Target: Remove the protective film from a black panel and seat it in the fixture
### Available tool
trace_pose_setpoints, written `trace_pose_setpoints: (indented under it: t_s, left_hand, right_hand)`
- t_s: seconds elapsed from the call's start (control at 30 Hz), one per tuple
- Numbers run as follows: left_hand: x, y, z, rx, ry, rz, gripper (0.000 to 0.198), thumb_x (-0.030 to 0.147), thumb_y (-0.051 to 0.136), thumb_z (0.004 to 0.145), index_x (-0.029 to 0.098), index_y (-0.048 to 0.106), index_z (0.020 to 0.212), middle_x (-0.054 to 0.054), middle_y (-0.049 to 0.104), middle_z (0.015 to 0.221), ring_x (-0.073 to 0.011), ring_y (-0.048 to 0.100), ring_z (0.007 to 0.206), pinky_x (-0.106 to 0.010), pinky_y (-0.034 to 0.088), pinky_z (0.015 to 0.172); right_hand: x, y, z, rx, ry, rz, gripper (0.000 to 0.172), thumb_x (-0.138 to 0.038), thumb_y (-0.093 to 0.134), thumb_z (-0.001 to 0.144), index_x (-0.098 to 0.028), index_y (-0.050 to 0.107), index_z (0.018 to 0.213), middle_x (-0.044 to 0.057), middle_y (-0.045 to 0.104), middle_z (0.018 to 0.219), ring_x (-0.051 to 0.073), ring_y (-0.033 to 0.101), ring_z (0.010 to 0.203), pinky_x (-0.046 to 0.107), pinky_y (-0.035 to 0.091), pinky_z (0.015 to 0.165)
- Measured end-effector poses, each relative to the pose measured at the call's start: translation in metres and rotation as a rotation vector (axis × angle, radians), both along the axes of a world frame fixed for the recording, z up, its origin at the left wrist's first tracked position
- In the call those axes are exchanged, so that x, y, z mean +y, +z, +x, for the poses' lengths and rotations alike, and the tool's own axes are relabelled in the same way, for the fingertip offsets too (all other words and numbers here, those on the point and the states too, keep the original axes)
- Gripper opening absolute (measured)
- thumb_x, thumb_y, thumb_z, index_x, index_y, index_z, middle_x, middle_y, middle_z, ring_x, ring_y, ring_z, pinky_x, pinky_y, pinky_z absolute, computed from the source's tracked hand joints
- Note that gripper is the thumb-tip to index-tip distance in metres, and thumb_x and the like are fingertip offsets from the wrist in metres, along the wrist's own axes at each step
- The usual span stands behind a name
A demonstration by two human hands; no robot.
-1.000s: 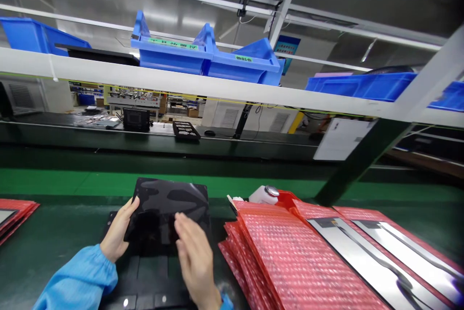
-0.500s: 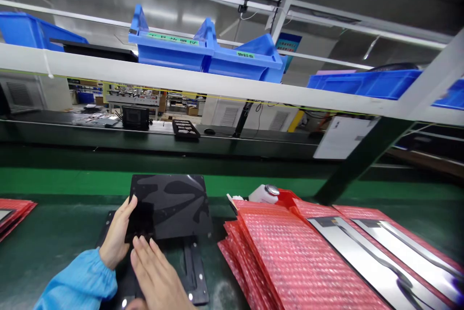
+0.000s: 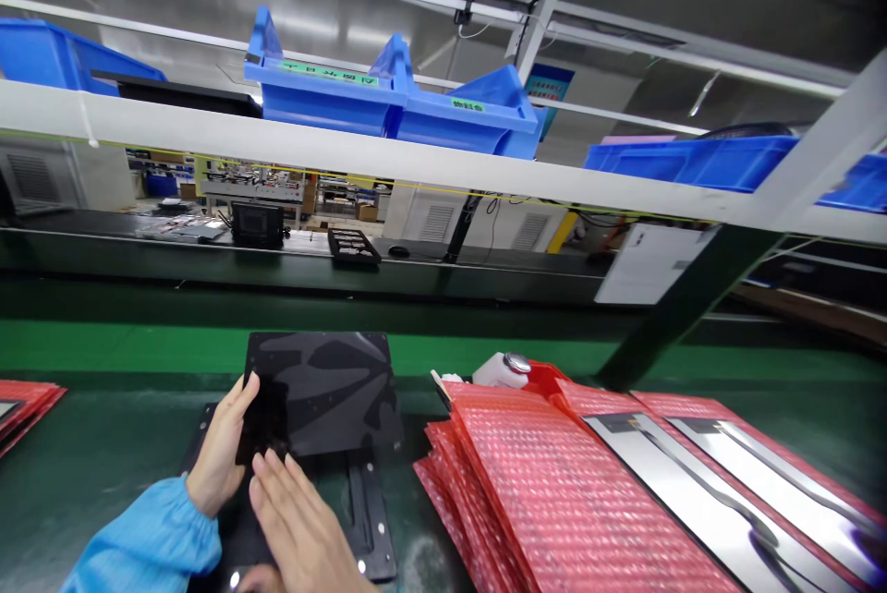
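Left hand (image 3: 220,454) grasping black panel (image 3: 346,399) at its left edge, over black fixture (image 3: 367,501); right hand (image 3: 305,519) flat, fingers straight near panel's lower edge, contact unclear; blue bins (image 3: 325,103), contents mostly hidden; red bubble-wrap sleeves (image 3: 554,482) rightward; panel glossy, streaky; dark green bench (image 3: 55,501), white shelf (image 3: 443,163) above.

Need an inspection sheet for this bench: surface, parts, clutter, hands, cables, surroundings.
Surface: dark green bench, pale smudge right of the black fixture
Parts: glossy dark panel held tilted over the fixture
Clutter: red bubble-wrap sleeves stacked at right, silver-backed panels on the sleeves, white bottle behind
Hands: left hand grips the dark panel's left edge; right hand flat near its lower edge, contact unclear
Cables: wires hang beyond the bench; around the hands, nothing seen
Surroundings: blue bins on a white shelf overhead
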State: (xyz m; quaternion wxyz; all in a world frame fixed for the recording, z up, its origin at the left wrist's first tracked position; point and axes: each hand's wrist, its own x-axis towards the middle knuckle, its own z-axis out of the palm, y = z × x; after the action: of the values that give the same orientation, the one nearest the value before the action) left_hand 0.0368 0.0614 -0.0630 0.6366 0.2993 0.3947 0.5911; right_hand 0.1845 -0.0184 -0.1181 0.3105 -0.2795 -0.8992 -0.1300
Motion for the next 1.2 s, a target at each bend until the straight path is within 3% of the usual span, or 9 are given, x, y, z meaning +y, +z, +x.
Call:
trace_pose_setpoints:
  t_s: [0.23,0.37,0.63,0.77,0.9,1.03,1.2]
  left_hand:
    - [-0.003,0.003,0.001,0.041,0.012,0.006,0.039,0.045,0.066,0.084,0.03,0.065,0.12,0.0,0.057,0.139,-0.0222,0.04,0.138,-0.035,0.027,0.118]
    - [-0.001,0.0,0.001,0.029,0.02,0.01,0.039,0.044,0.066,0.084,0.028,0.064,0.12,-0.002,0.059,0.136,-0.0213,0.042,0.136,-0.036,0.026,0.118]
    - [-0.001,0.0,0.001,0.037,0.049,0.013,0.04,0.045,0.067,0.083,0.029,0.065,0.119,-0.001,0.058,0.137,-0.0213,0.039,0.139,-0.035,0.027,0.118]
    - [0.001,-0.005,-0.001,0.037,0.101,-0.012,0.041,0.043,0.071,0.08,0.026,0.066,0.117,-0.003,0.064,0.13,-0.0229,0.039,0.139,-0.037,0.028,0.118]
    - [0.001,-0.004,-0.001,-0.002,0.095,-0.011,0.042,0.041,0.072,0.08,0.025,0.066,0.118,-0.004,0.065,0.128,-0.0234,0.043,0.136,-0.037,0.032,0.116]
    - [-0.002,0.001,0.0,-0.069,0.041,-0.005,0.042,0.039,0.07,0.082,0.024,0.064,0.121,-0.005,0.067,0.125,-0.0238,0.055,0.126,-0.036,0.042,0.109]
    - [-0.002,0.003,-0.001,-0.09,0.024,0.009,0.044,0.038,0.069,0.083,0.025,0.062,0.124,-0.006,0.065,0.128,-0.0238,0.058,0.122,-0.036,0.046,0.105]
  right_hand:
    - [-0.001,0.009,-0.002,0.028,0.009,0.07,0.065,-0.049,0.026,0.102,0.0,0.032,0.144,0.016,0.045,0.144,0.026,0.033,0.139,0.042,0.036,0.113]
    - [0.0,0.01,-0.003,0.051,-0.001,0.132,0.066,-0.051,0.024,0.102,0.003,0.042,0.135,0.017,0.049,0.14,0.026,0.037,0.137,0.041,0.04,0.111]
    - [-0.001,0.013,-0.003,0.034,-0.01,0.135,0.065,-0.052,0.025,0.102,0.001,0.046,0.133,0.014,0.05,0.14,0.025,0.04,0.135,0.04,0.042,0.109]
    - [-0.002,0.006,-0.002,0.087,-0.02,0.057,0.065,-0.054,0.02,0.101,-0.006,0.038,0.142,0.009,0.05,0.141,0.025,0.058,0.118,0.038,0.056,0.088]
    - [-0.004,-0.003,0.002,0.039,-0.121,-0.07,0.064,-0.051,0.021,0.102,-0.01,0.02,0.151,0.012,0.045,0.144,0.026,0.065,0.098,0.042,0.058,0.077]
    - [-0.005,-0.003,0.002,0.058,-0.176,-0.158,0.056,-0.035,0.03,0.103,-0.01,0.016,0.151,0.016,0.037,0.149,0.025,0.064,0.108,0.034,0.057,0.079]
    - [-0.006,-0.002,-0.004,0.115,-0.211,-0.244,0.053,-0.045,0.023,0.103,-0.01,0.027,0.143,0.019,0.03,0.152,0.024,0.062,0.114,0.032,0.057,0.08]
